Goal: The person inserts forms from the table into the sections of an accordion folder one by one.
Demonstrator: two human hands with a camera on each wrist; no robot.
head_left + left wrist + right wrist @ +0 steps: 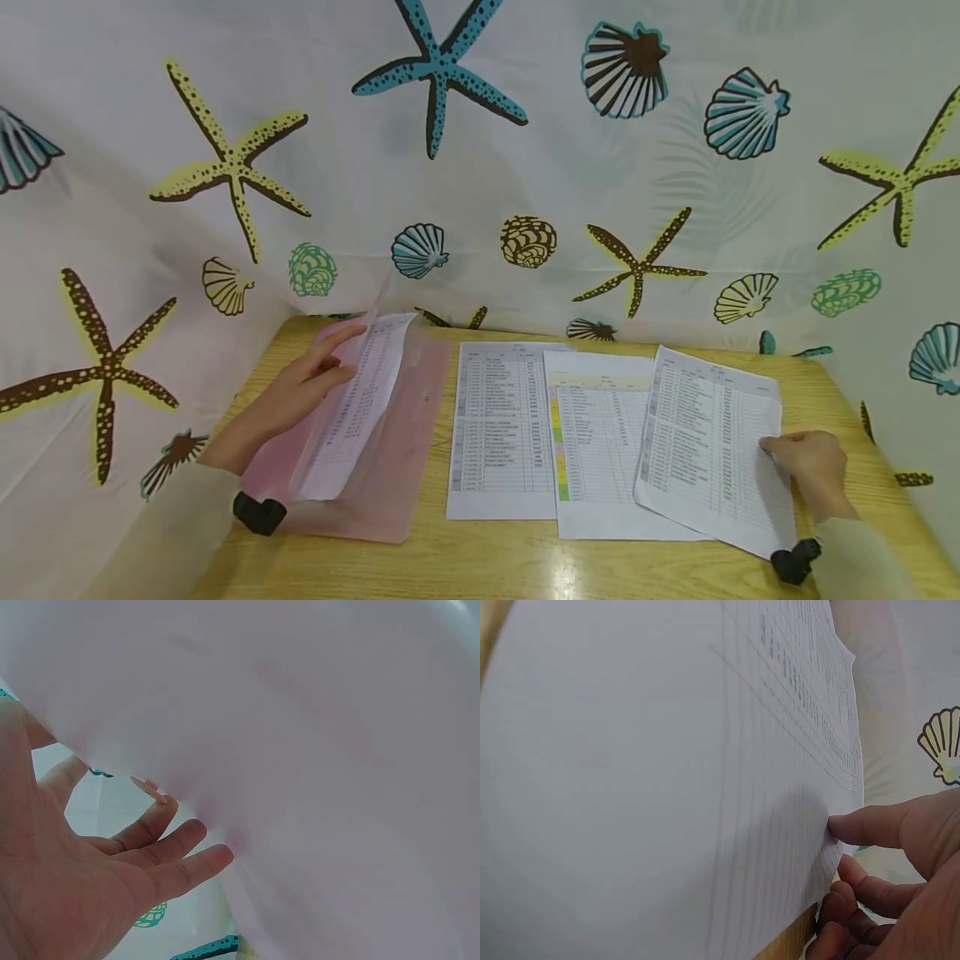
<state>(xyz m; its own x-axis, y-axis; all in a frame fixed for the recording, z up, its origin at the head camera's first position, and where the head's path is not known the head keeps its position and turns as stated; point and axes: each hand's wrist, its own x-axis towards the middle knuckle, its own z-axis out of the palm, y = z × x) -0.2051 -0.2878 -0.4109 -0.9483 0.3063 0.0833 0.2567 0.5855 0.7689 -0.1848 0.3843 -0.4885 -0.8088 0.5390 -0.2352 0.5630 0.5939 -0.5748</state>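
Four printed sheets and one pink folder lay on the wooden table, before a curtain printed with starfish and shells.

Item one: the pink translucent folder, at the table's left end, its clear upper flap lifted. One sheet with a printed table stood half inside it, tilted up off the desk.

Item two: the left hand, at the folder's left edge, fingers fairly straight and slightly spread, their tips pressed against the raised flap and the sheet behind it. The left wrist view showed the same: fingers extended and touching the pale film, thumb apart from them.

Item three: a white sheet with a table, flat on the table just right of the folder.

Item four: a sheet with a coloured strip down its left margin, overlapping the former sheet's right edge.

Item five: a third list sheet, skewed, lying over the coloured one. The right hand pinched its right edge, thumb on top of the paper, the other fingers curled beneath the edge.
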